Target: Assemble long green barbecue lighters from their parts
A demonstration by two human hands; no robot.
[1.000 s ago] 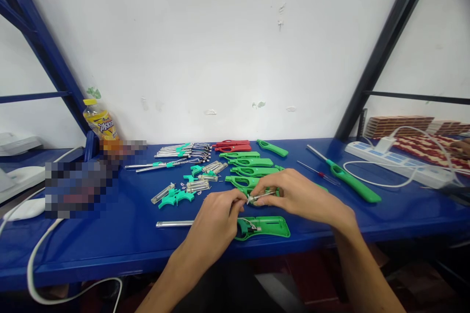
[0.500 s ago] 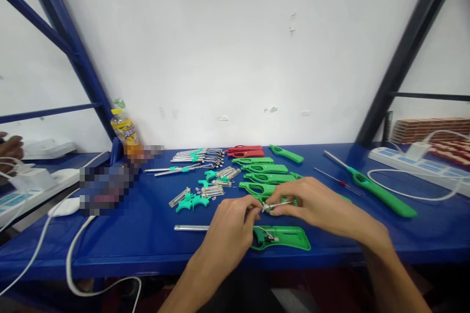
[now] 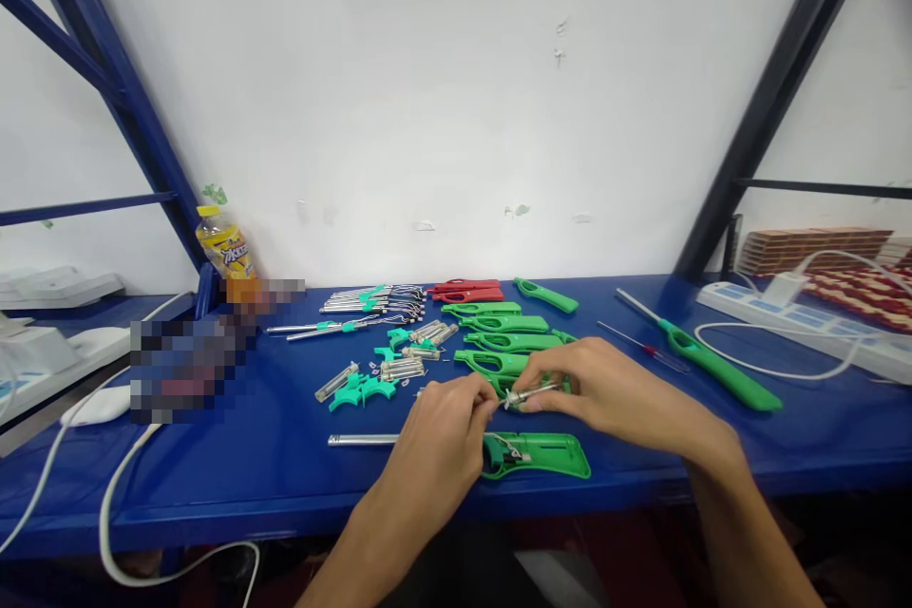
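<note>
My right hand (image 3: 605,389) is closed around a clear lighter fuel tank (image 3: 533,393) with a metal end, held above the table. At the tank's left end, my left hand (image 3: 446,432) is pinched; whatever lies between its fingertips is too small to name. Below the hands is an open green lighter shell (image 3: 560,456) with a dark green trigger and thin wires inside. A metal lighter tube (image 3: 362,440) runs out to its left, partly hidden by my left hand. Loose fuel tanks (image 3: 403,369) and teal triggers (image 3: 377,388) lie left of the hands.
Behind my hands lie several green shells (image 3: 499,323) and red shells (image 3: 466,293), with metal tubes (image 3: 349,304) farther left. A screwdriver (image 3: 650,350), a closed green lighter (image 3: 723,375) and a power strip (image 3: 755,312) are on the right. A yellow-capped bottle (image 3: 226,247) stands back left.
The view has turned slightly right, so everything sits a little farther left. Both hands keep their hold at the fuel tank. Another person's hand at the left edge has left the view.
</note>
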